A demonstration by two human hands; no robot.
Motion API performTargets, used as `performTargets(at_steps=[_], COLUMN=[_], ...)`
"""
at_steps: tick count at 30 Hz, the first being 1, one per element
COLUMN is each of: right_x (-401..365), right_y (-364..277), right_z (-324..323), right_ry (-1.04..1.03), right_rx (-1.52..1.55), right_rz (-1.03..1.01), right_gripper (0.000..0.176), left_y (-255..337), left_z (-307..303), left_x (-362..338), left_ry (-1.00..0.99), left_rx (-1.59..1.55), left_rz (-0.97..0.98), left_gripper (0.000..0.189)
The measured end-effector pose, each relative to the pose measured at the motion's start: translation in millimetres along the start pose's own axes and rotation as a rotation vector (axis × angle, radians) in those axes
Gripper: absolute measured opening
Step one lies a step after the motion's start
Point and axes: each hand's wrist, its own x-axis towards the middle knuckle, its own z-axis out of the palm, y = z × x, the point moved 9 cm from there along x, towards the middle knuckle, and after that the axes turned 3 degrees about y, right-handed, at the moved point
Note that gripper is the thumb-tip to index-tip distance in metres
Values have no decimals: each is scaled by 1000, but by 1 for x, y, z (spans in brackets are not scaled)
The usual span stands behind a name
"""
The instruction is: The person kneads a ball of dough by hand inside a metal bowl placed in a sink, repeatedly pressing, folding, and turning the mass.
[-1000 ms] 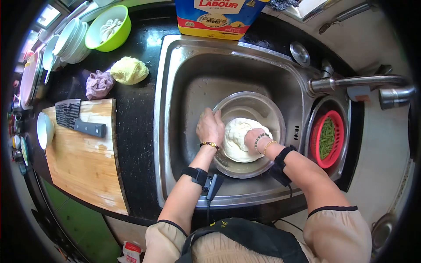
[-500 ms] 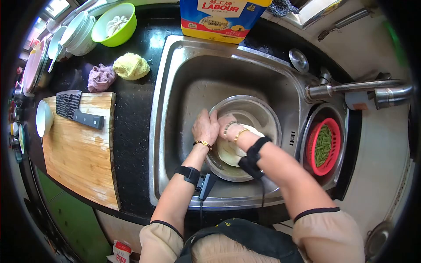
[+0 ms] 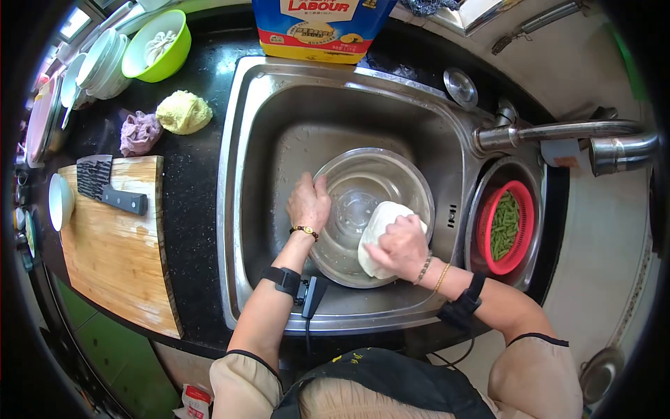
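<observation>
A black stone countertop [image 3: 202, 209] is stretching across a kitchen, with a stainless sink [image 3: 335, 119] sunk into it and a tap [image 3: 558, 131] reaching in from the right. Left of the sink a wooden cutting board [image 3: 115, 265] is lying with a cleaver [image 3: 105, 188] on its far end. Beyond it, a green bowl [image 3: 155, 43] and two crumpled cloths, yellow [image 3: 183, 112] and purple [image 3: 139, 133], are sitting on the counter. A red colander [image 3: 520, 209] of green beans is resting in the small side basin. In the main basin a steel bowl [image 3: 391, 174] is standing, and a pale lump of dough [image 3: 380, 216] is lying against its near right wall. The dough's long axis is running from the far right down toward the near left. The left hand [image 3: 308, 204] is curling its fingers over the bowl's left rim and gripping it. The right hand [image 3: 401, 246] is closing on the dough's near end, fingers pressing into it.
</observation>
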Motion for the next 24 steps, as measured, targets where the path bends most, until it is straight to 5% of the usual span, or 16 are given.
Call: performTargets(at_steps=[4, 9, 24], right_x=[-2, 9, 15], right_y=[10, 9, 25], right_z=[-3, 3, 47], right_ry=[164, 86, 13], right_rx=[-60, -116, -122], right_rz=[36, 67, -40], right_gripper=[18, 37, 35], left_y=[-1, 1, 4], left_z=[0, 0, -1], left_x=[0, 0, -2], left_ry=[17, 23, 25], left_rx=[-9, 12, 31], left_rz=[4, 22, 20], left_gripper=[33, 32, 30])
